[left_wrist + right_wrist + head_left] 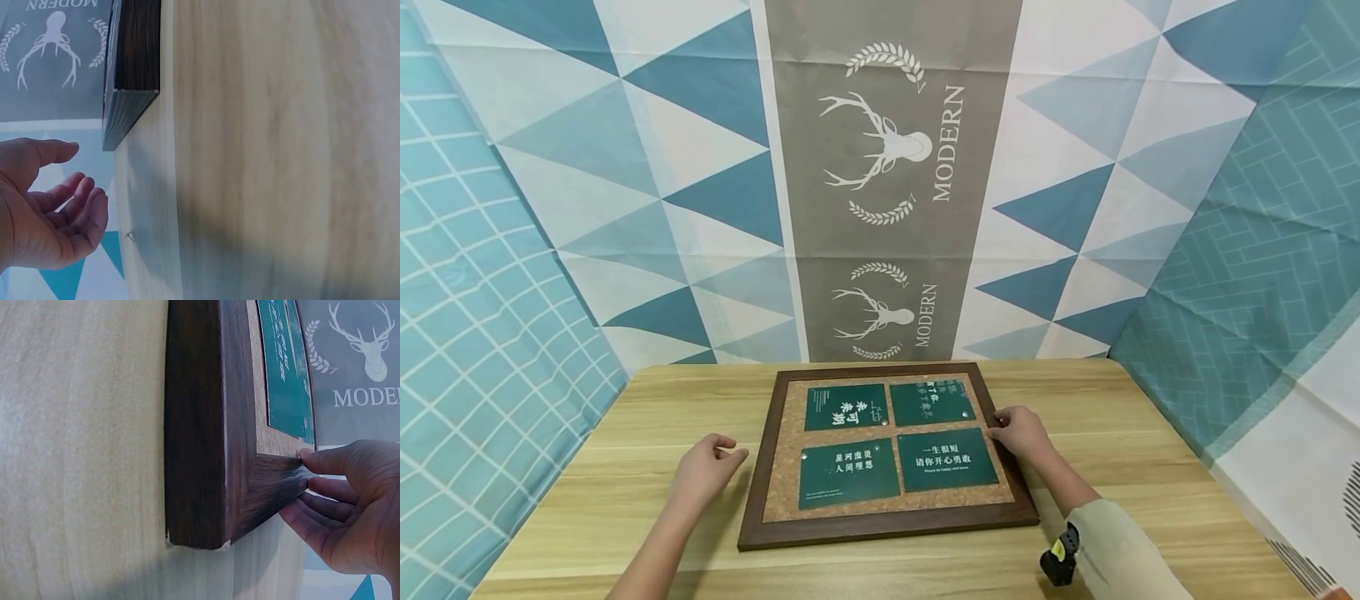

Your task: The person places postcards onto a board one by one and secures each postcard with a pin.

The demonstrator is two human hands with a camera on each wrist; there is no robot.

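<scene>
A cork board [778, 500] in a dark brown wooden frame [887, 527] lies on the table. Several green cards [943, 479] with white printed lettering are on the cork, some with small clear pins [805, 456] at their edges. My right hand [1022, 432] pinches the frame's right side; in the right wrist view, the thumb rests on top of the frame's rail [269, 481] with fingers against its outer side. Beside the frame's left side hovers my left hand [703, 468], fingers loosely curled and apart from the frame. Nothing is in that hand [50, 219] in the left wrist view.
The light wood table [1150, 483] extends around the board on both sides. Behind it hangs a patterned cloth [887, 233] with deer heads and triangles. Blue tiled fabric [475, 333] borders the left. A black device [1060, 558] is worn at the right sleeve.
</scene>
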